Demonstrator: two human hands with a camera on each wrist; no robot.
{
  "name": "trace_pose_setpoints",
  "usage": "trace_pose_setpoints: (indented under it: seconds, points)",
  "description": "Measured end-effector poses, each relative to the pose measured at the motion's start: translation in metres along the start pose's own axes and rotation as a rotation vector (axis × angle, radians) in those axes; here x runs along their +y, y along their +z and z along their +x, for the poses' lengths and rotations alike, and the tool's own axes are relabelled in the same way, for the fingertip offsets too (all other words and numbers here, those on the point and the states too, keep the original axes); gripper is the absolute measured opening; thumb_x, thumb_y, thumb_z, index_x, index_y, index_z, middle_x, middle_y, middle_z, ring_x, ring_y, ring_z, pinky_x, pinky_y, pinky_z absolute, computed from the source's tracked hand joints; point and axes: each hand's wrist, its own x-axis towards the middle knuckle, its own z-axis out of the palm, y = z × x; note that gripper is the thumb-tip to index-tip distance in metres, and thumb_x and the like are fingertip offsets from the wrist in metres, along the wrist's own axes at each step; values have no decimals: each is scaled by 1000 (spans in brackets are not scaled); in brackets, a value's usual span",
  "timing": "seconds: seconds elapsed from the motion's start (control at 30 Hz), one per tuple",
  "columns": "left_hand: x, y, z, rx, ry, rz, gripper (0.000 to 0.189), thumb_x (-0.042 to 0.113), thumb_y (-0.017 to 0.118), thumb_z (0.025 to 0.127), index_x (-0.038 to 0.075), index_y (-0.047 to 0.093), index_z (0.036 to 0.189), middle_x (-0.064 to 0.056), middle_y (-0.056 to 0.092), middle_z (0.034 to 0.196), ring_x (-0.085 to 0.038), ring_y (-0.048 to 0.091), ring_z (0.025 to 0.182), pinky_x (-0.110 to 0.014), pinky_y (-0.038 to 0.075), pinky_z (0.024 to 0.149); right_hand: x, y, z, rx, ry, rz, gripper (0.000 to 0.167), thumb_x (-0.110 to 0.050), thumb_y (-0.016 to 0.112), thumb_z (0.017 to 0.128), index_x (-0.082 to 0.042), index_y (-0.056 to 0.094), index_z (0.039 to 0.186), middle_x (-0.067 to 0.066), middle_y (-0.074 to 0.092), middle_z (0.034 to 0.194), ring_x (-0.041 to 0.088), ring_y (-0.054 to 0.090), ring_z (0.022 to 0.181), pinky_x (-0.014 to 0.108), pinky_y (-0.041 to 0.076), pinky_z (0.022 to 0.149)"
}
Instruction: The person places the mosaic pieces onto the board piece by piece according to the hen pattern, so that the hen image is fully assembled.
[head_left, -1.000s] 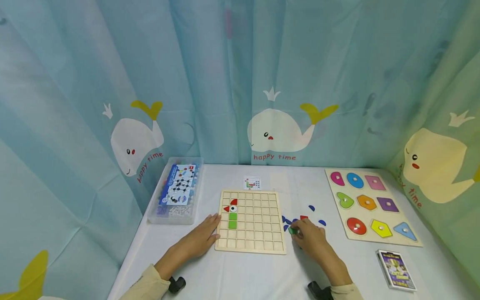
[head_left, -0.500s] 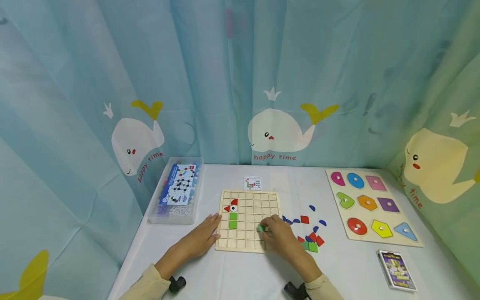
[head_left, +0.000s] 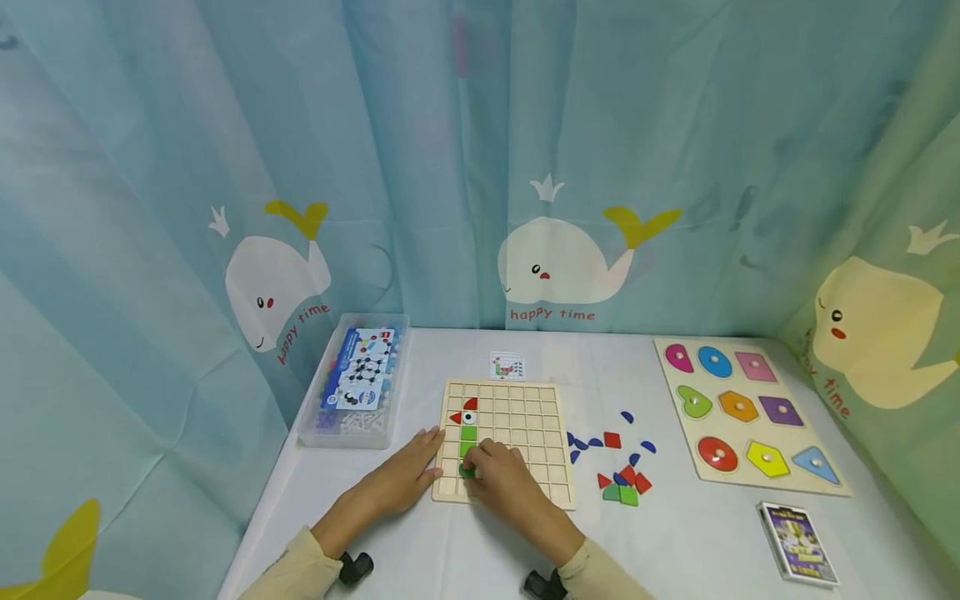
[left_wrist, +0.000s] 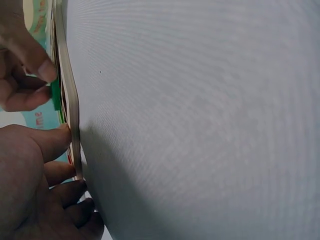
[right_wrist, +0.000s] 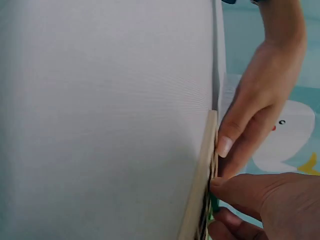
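Observation:
A wooden grid board (head_left: 517, 408) lies on the table, holding two red pieces, a white tile with a black-dotted eye and two green squares (head_left: 468, 433) in a column at its left. My right hand (head_left: 506, 483) pinches a dark green piece (left_wrist: 55, 96) between thumb and fingers, low over the cell just below the lower green square. My left hand (head_left: 397, 479) lies with extended fingers against the board's left edge; its thumb and fingertips touch the rim in the left wrist view.
Loose blue, red and green pieces (head_left: 628, 495) lie right of the board. A small pattern card (head_left: 507, 366) sits behind it. A clear plastic box (head_left: 352, 383) stands at the left; a shape puzzle (head_left: 738, 407) and a card pack (head_left: 798, 543) lie at the right.
My right hand has carried the green piece left from the loose pile across the board to the column of green squares. The left hand has stayed at the board's edge.

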Motion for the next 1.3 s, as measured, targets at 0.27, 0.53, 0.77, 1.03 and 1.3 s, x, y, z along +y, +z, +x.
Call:
trace_pose_setpoints:
  seconds: [0.27,0.53,0.77,1.03,1.3]
  points:
    - [0,0,0,1,8,3,64,29,53,112,1,31,165,-18,28,172,-39,24,160,-56,29,128,5,5,3,21,-17,-38,17,-9,88,85,-13,76,96,-2,70,97,15,62,86,32,48,74]
    - [2,-2,0,4,9,-6,63,26,53,112,0,31,165,-20,28,172,-41,24,160,-57,28,128,9,7,5,16,-27,-2,15,-11,87,87,-12,76,98,-1,70,100,15,64,89,29,46,73]
    - [3,-2,-1,3,6,-16,63,26,53,112,-1,31,165,-20,28,172,-41,24,160,-57,28,127,8,8,4,46,-26,-3,14,-11,88,86,-12,77,95,-1,69,98,15,64,89,24,40,68]
    - [4,-2,-1,2,3,-6,63,26,53,112,0,31,165,-19,29,172,-40,24,160,-57,28,128,6,11,5,125,-14,-34,14,-10,90,83,-14,77,88,-2,67,91,15,63,84,23,34,65]
    - [6,-4,-2,-5,0,-14,63,26,53,112,0,30,165,-20,27,172,-41,23,160,-57,27,128,18,-3,0,57,107,28,10,-11,85,89,-13,77,95,-3,65,97,15,61,90,30,38,72]
